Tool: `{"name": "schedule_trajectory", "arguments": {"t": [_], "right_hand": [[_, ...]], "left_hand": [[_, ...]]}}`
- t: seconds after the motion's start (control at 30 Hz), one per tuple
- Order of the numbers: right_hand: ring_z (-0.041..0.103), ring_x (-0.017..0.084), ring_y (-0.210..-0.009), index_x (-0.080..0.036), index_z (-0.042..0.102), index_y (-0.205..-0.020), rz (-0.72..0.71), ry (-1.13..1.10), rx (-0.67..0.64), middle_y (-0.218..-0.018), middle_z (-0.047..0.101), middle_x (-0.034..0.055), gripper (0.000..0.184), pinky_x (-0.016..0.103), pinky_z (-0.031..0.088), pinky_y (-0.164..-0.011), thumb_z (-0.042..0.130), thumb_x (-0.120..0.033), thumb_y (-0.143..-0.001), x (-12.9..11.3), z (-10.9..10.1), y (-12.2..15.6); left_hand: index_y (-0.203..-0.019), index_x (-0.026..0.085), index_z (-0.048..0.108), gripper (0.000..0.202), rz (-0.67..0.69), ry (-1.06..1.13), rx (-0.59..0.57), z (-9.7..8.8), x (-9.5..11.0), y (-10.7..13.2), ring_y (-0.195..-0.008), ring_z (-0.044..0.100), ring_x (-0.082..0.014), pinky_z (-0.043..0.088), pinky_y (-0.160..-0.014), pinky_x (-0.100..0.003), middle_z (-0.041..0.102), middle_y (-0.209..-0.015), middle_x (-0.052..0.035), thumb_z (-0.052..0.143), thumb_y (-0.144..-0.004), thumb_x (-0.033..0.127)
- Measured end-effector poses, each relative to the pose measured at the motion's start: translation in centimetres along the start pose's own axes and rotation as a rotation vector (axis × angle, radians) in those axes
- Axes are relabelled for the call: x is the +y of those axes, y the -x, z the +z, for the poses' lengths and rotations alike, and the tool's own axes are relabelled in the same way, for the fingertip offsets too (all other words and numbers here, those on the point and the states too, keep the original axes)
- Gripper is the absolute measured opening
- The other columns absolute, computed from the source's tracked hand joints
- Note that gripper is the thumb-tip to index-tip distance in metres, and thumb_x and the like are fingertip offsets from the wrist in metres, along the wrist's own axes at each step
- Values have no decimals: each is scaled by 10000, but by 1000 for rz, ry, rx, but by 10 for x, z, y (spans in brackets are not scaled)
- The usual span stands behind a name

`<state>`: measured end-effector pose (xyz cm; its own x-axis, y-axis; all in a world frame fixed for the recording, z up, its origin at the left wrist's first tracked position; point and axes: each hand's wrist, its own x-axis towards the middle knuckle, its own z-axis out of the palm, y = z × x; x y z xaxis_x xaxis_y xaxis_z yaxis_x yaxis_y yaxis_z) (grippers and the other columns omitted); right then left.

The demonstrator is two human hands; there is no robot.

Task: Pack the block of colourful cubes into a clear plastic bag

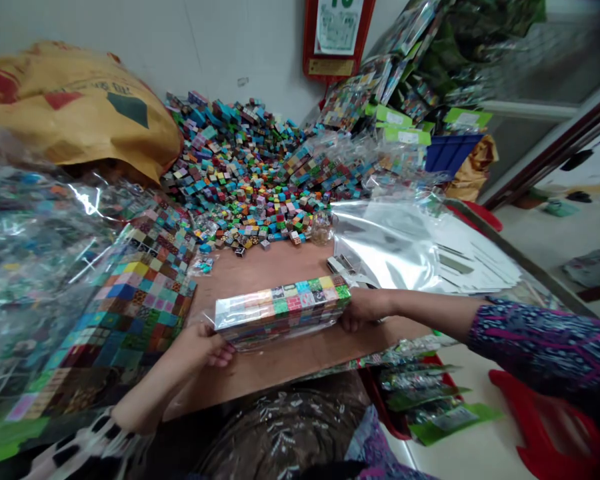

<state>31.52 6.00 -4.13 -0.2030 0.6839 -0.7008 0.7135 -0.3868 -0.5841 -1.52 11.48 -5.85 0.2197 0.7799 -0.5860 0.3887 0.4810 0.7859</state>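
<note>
A long block of small patterned cubes lies across the brown board in front of me, wrapped in shiny clear plastic. At its left end my left hand is closed, gripping the plastic with the thumb on top. My right hand is closed around the other end, its fingers partly hidden. Just beyond the right hand lies a small dark metallic-looking object, too blurred to name. A tiny clear bag with blue cubes rests behind the left end of the block.
A big heap of loose cubes is piled against the wall. Plastic-wrapped cube blocks crowd the left. Clear plastic sheets and white printed sheets lie right. A yellow sack, blue bin and red stool stand around.
</note>
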Motion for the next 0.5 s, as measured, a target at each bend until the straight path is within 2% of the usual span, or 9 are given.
{"name": "schedule_trajectory", "arguments": {"t": [0.13,0.3,0.5], "right_hand": [[636,117,-569,-144,606,-680,48,-44,-1,-627,672,24,154,209,504,-542,505,-29,-700,0,-9,4],[627,118,-557,-144,581,-654,73,-31,16,-642,667,35,150,238,524,-569,498,-39,-721,-1,-6,1],[626,150,-625,-134,622,-704,-19,97,12,-650,666,23,188,220,475,-566,526,10,-632,-2,-16,14]], "left_hand": [[-713,148,633,237,-7,-20,-4,2,0,-3,-525,680,-193,571,-511,-269,705,-591,-79,810,-578,230],[-723,156,631,203,-13,-27,-10,4,-2,-5,-524,673,-186,571,-510,-268,709,-598,-78,778,-584,183],[-748,148,649,175,-1,-71,-23,1,-4,-5,-578,692,-196,599,-575,-298,734,-679,-102,743,-614,210]]}}
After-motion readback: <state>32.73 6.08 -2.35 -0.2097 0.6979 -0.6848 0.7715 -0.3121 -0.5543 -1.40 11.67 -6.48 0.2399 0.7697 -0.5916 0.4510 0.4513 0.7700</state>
